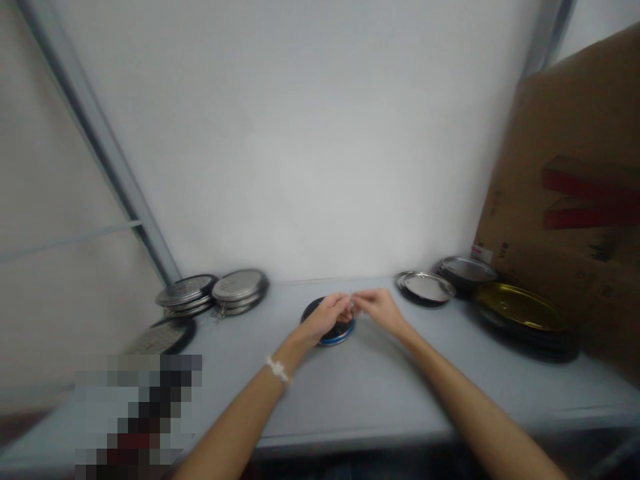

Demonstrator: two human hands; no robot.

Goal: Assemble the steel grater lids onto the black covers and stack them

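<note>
My left hand [327,315] and my right hand [377,309] meet over a round dark disc with a blue rim [333,333] that lies flat on the grey table [360,387]. The fingertips of both hands are pinched together around something small and pale that I cannot make out. The left hand rests on the disc's top and covers much of it. A white band sits on my left wrist.
Stacks of round metal lids [240,288] lie at the back left, with another perforated one [163,337] nearer. Silver plates [427,287] and a yellow-gold lid stack [523,313] lie at the right. A large cardboard box [575,200] stands behind them.
</note>
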